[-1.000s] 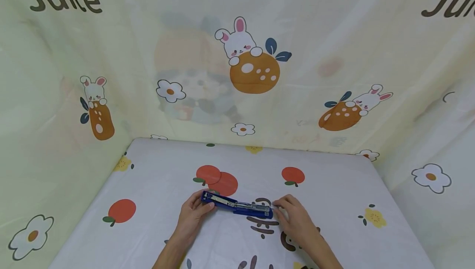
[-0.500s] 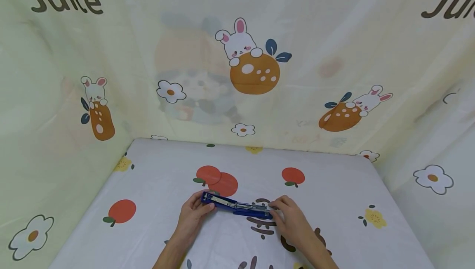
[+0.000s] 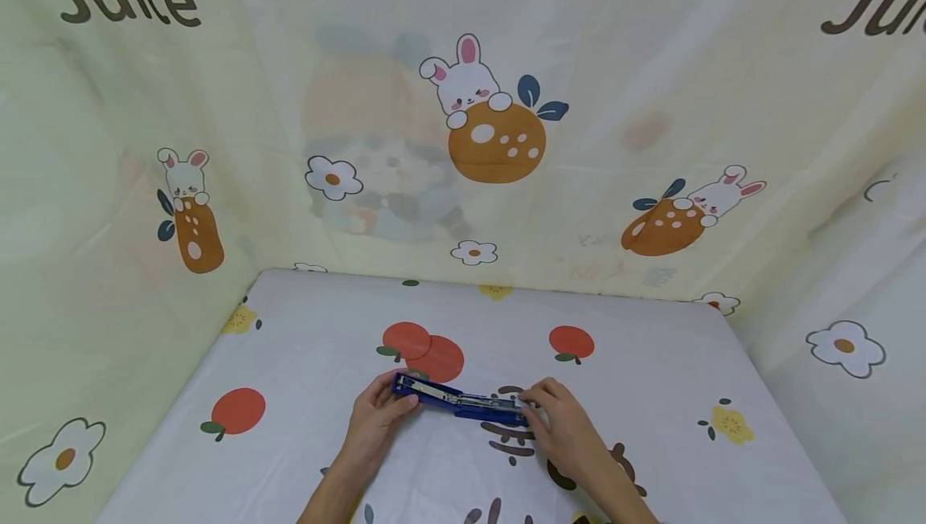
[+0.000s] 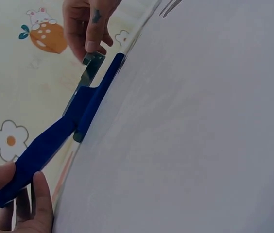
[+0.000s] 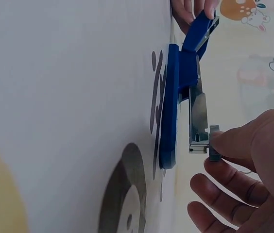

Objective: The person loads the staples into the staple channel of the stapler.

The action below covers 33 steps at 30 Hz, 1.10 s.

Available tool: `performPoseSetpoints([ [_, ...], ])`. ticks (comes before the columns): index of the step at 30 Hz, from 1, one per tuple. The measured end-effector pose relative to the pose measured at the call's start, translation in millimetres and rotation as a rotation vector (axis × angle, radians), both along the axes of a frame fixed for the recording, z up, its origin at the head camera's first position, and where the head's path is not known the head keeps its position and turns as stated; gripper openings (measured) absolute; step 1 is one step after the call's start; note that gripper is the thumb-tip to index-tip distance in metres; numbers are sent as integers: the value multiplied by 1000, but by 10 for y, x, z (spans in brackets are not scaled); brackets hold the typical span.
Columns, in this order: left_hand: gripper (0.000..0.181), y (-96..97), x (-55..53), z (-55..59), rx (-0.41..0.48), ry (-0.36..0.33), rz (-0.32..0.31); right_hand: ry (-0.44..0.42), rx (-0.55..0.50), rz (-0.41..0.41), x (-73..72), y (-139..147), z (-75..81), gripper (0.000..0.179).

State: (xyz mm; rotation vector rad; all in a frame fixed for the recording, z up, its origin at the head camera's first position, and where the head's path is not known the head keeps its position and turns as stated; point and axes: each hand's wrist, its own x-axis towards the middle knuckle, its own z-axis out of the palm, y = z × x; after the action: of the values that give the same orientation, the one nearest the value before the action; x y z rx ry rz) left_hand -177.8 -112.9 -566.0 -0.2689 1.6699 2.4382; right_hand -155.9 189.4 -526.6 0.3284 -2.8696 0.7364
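Note:
A blue stapler (image 3: 492,416) lies swung open on the tablecloth, its metal staple magazine (image 5: 198,116) bare. My left hand (image 3: 374,421) grips the raised top arm at the left end, thumb on one side and fingers on the other, as the left wrist view shows. At the other end is my right hand (image 3: 571,431). Its thumb and index finger pinch a short ribbed grey staple strip (image 5: 215,157), held right by the tip of the magazine; the thumb covers part of it. The other right fingers are loosely bent below.
A white tablecloth (image 3: 651,379) printed with fruit and flowers covers the table. Patterned curtains (image 3: 564,210) rise at the back and on both sides.
My right hand has moved a little to the left, bringing the staple strip over the front end of the stapler. The left hand and the stapler stay about where they were.

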Motion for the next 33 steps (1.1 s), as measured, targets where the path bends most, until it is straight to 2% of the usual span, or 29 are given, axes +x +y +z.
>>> performPoseSetpoints([
  [10, 63, -7, 2, 8, -24, -2, 5, 0, 7, 10, -28, -42, -20, 14],
  [22, 64, -6, -1, -4, 0, 4, 7, 21, -3, 40, -44, -51, -20, 15],
  [33, 64, 5, -5, 1, -10, 4, 6, 3, -10, 41, -36, -53, -8, 16],
])
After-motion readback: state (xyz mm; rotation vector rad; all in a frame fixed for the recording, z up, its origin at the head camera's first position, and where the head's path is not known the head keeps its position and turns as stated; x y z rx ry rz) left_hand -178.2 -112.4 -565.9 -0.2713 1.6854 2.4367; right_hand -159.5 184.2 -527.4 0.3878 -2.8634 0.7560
